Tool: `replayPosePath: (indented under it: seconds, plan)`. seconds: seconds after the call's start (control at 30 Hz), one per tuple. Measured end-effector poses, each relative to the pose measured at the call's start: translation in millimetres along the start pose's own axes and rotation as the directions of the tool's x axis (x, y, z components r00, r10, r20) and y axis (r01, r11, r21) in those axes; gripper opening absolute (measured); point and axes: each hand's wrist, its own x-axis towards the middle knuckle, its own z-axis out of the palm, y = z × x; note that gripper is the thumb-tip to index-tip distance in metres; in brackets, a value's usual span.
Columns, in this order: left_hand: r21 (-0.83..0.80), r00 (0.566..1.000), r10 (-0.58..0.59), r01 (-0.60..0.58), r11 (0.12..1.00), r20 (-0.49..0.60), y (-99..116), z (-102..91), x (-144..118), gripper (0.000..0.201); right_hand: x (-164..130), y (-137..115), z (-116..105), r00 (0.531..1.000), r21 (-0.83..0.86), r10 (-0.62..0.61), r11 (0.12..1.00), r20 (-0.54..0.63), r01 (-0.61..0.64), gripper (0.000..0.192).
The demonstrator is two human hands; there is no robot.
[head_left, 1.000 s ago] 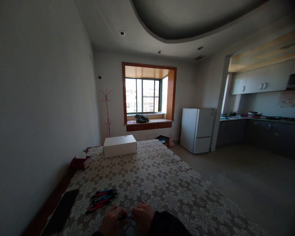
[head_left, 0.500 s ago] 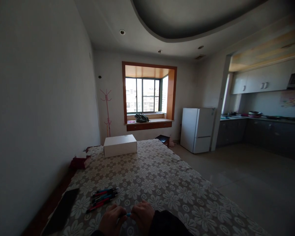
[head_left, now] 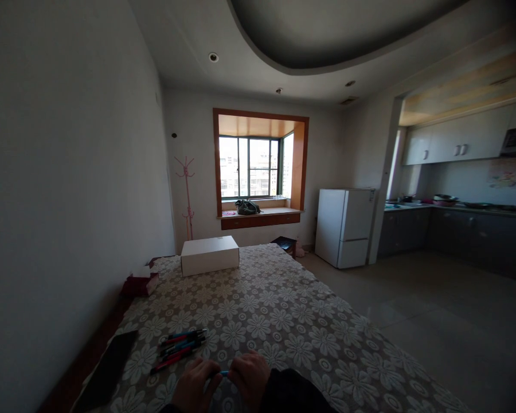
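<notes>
At the bottom edge, my left hand (head_left: 194,383) and my right hand (head_left: 250,377) meet over the table and together pinch a small blue pen (head_left: 224,373), of which only a short stretch shows between the fingers. Just to the left of my hands lies a loose bunch of red and blue pens (head_left: 180,348) on the flower-patterned tablecloth (head_left: 284,310). My right arm is in a dark sleeve.
A dark flat tablet-like thing (head_left: 108,370) lies at the table's left edge. A red tissue box (head_left: 140,282) and a white box (head_left: 210,254) stand farther back. A white fridge (head_left: 344,227), kitchen counter and open floor are to the right.
My hands have shifted very slightly at the bottom edge, still joined on the blue pen. Nothing else has moved.
</notes>
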Motion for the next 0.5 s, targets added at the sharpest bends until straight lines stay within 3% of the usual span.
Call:
replayPosePath:
  seconds: [0.23, 0.5]
  plan:
    - [0.052, 0.995, -0.098, 0.097, 0.994, 0.015, -7.9, 2.7, 0.1, 0.044, 4.2, 3.5, 0.2, 0.999, 0.03, 0.045, 0.999, -0.029, -0.044, 0.016]
    - [0.032, 1.0, -0.025, 0.024, 0.999, 0.019, -11.3, 0.9, 0.1, 0.04, 2.7, 5.7, -1.2, 1.0, 0.0, 0.017, 1.0, -0.01, -0.017, 0.015]
